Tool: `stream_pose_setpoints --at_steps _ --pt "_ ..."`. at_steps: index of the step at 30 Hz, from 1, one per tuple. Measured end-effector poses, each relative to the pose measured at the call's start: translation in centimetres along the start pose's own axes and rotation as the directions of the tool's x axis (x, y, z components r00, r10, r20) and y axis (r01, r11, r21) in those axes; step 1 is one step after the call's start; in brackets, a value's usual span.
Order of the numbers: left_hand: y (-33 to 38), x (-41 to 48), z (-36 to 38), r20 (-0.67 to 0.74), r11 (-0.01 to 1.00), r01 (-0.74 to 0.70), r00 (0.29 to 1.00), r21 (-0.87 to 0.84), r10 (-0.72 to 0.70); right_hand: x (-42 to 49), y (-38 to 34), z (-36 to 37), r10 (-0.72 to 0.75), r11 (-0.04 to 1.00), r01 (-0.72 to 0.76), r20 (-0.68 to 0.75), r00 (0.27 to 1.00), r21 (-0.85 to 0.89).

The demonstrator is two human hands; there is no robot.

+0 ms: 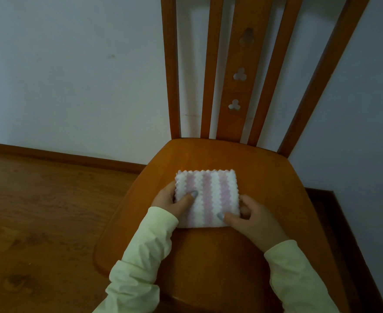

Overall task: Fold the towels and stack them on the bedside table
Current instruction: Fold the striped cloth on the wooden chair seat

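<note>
Left hand (170, 201) and right hand (255, 219) pinch opposite edges of the folded towel (208, 195), bare chair seat (267, 177) around.

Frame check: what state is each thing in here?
chair: upright, backrest close to the wall.
towel: looks folded into a small square, lying flat on the chair's seat.
left hand: grips the towel's left edge, thumb on top.
right hand: grips the towel's near right corner, thumb on top.
</note>
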State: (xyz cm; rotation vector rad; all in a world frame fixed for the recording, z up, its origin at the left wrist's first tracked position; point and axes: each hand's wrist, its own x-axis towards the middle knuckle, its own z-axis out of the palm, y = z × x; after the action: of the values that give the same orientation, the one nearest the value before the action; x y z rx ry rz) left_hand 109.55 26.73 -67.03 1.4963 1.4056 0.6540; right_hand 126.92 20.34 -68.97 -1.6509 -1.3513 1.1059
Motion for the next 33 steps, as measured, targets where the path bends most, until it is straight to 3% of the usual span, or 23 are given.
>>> stream_pose_setpoints --at_steps 7,13,22,28,33 --pt "1.0 0.6 0.5 0.002 0.983 0.141 0.99 0.113 -0.142 1.3 0.4 0.6 -0.001 0.988 -0.029 -0.196 0.981 -0.15" --pt "1.0 0.8 0.9 -0.029 0.951 0.183 0.983 0.248 -0.181 2.3 -0.2 1.0 0.092 0.973 -0.137 -0.231 0.968 -0.185" --pt "0.5 0.9 1.0 0.011 0.818 0.116 0.989 0.563 -0.148 2.5 -0.4 1.1 -0.035 0.875 -0.009 -0.082 0.996 -0.485" --pt "0.1 1.0 1.0 -0.038 0.805 0.06 0.998 0.59 -0.046 2.6 -0.4 1.4 -0.104 0.873 0.052 -0.081 0.991 -0.486" --pt "-0.2 1.3 1.2 -0.074 0.809 0.062 0.997 0.585 -0.023 2.8 -0.3 1.9 -0.069 0.884 0.011 -0.108 0.992 -0.466"
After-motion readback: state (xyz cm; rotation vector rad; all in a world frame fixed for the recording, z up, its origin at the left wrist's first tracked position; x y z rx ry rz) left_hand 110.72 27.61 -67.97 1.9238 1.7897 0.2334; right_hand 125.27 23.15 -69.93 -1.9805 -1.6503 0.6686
